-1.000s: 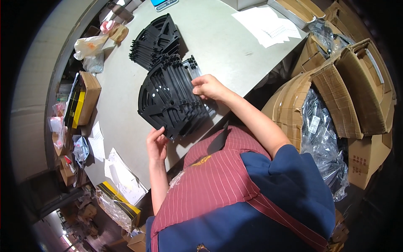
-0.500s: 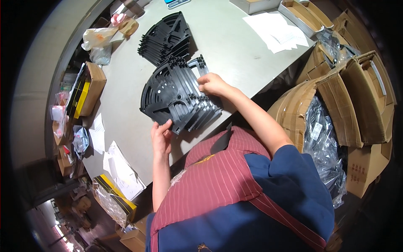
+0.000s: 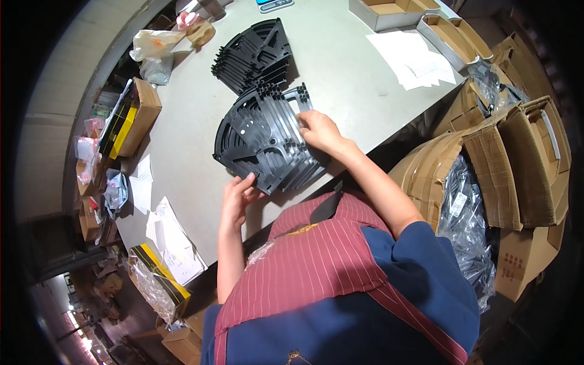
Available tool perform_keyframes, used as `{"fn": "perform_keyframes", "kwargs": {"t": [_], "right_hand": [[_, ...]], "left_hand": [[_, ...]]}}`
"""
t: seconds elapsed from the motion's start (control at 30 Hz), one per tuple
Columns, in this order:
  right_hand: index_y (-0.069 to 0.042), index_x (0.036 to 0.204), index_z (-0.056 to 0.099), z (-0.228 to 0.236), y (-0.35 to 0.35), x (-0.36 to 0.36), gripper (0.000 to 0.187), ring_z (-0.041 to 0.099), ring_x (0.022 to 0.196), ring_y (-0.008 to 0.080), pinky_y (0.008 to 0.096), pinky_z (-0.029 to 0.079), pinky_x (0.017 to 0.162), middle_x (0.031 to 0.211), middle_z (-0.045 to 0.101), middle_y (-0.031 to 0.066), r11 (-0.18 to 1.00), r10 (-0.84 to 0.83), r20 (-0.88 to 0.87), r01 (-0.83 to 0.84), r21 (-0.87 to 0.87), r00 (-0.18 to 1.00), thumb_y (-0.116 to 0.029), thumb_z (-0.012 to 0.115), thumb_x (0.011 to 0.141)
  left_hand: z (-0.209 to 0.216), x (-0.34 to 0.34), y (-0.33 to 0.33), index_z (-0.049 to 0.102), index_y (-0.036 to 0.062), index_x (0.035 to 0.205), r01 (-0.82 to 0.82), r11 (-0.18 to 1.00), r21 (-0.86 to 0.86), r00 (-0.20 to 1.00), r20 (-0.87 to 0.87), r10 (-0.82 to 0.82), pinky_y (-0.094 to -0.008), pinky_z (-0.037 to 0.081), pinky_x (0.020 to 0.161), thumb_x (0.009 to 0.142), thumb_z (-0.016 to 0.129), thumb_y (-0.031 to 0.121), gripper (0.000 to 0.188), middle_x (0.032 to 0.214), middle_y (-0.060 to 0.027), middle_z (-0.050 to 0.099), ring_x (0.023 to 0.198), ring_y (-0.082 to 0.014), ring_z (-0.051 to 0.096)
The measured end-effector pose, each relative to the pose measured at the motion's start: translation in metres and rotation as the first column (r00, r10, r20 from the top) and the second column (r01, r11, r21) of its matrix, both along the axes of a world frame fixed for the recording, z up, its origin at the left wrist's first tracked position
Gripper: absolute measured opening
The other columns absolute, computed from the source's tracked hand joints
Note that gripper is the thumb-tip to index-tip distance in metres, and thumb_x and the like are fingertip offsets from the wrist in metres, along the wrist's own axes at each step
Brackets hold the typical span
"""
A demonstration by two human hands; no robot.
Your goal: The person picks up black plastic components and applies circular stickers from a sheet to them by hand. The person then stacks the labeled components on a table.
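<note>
In front of me on the table lies a stack of black fan-shaped plastic parts [image 3: 258, 137] with slots and ribbed edges, the pieces overlapping in a slanted row. My left hand [image 3: 237, 198] holds the stack's near corner, its thumb on top and the other fingers partly hidden under the edge. At the right side, my right hand [image 3: 319, 129] has its fingers closed on the edge of the outermost parts; the fingertips are partly hidden. Just beyond, nearly touching this stack, lies a second stack of the same black parts [image 3: 258, 55].
Loose papers [image 3: 417, 61] and open cartons [image 3: 389, 15] occupy the table's far right. Along the left are a cardboard box [image 3: 143, 118], plastic bags [image 3: 155, 52] and paper sheets [image 3: 176, 246]. Large cardboard boxes [image 3: 486, 164] with clear plastic wrap stand beyond the table's right edge.
The whole view has shifted slightly, so the table's things appear a little farther right. Both hands stay at the same places on the near stack.
</note>
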State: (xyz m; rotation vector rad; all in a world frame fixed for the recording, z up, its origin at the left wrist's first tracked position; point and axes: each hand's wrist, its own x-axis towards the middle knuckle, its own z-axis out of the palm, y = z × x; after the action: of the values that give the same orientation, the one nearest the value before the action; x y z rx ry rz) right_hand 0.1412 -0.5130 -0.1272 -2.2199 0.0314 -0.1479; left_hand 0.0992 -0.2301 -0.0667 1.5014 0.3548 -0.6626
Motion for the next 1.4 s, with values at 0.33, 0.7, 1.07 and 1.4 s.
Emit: {"fn": "perform_keyframes", "kwargs": {"t": [0.33, 0.7, 1.07, 1.4], "right_hand": [[0.002, 0.104, 0.066, -0.007, -0.003, 0.007, 0.031, 0.064, 0.094, 0.0365, 0.0421, 0.051, 0.084, 0.097, 0.065, 0.0200, 0.987, 0.146, 0.095, -0.151, 0.052, 0.985, -0.007, 0.057, 0.077], [0.003, 0.102, 0.068, 0.010, 0.003, -0.011, 0.034, 0.062, 0.096, 0.0425, 0.0468, 0.051, 0.089, 0.101, 0.065, 0.0241, 0.994, -0.020, 0.021, 0.022, -0.112, 1.000, -0.006, 0.057, 0.071], [0.006, 0.117, 0.065, -0.020, -0.012, 0.009, 0.046, 0.069, 0.086, 0.0361, 0.0413, 0.055, 0.078, 0.103, 0.069, 0.0247, 0.976, 0.007, -0.255, 0.048, 0.211, 0.967, -0.004, 0.057, 0.072], [0.007, 0.126, 0.061, -0.038, -0.028, -0.007, 0.058, 0.068, 0.104, 0.0282, 0.0332, 0.053, 0.087, 0.117, 0.068, 0.0210, 0.885, 0.047, -0.322, 0.111, 0.453, 0.945, -0.004, 0.067, 0.070]], "left_hand": [[-0.005, -0.008, 0.005, 0.066, 0.0028, 0.107, -0.158, 0.974, -0.163, 0.985, 0.045, 0.167, -0.0291, 0.053, 0.077, 0.088, 0.069, 0.010, 0.021, 0.097, -0.0050, 0.071, 0.083, -0.0138, 0.067], [-0.005, 0.002, 0.006, 0.063, 0.0006, 0.112, -0.041, 0.983, -0.179, 0.995, 0.079, 0.056, -0.0214, 0.046, 0.064, 0.088, 0.069, 0.010, 0.026, 0.097, -0.0050, 0.069, 0.080, -0.0087, 0.064], [-0.013, 0.011, -0.011, 0.061, -0.0031, 0.114, -0.216, 0.927, -0.307, 0.961, 0.104, 0.258, -0.0275, 0.054, 0.078, 0.085, 0.065, -0.001, 0.030, 0.101, -0.0091, 0.070, 0.089, -0.0162, 0.068], [-0.032, 0.037, 0.007, 0.063, -0.0007, 0.107, -0.074, 0.977, -0.202, 0.994, 0.068, 0.089, -0.0190, 0.045, 0.059, 0.083, 0.068, 0.002, 0.025, 0.091, -0.0034, 0.068, 0.067, -0.0062, 0.058]]}}
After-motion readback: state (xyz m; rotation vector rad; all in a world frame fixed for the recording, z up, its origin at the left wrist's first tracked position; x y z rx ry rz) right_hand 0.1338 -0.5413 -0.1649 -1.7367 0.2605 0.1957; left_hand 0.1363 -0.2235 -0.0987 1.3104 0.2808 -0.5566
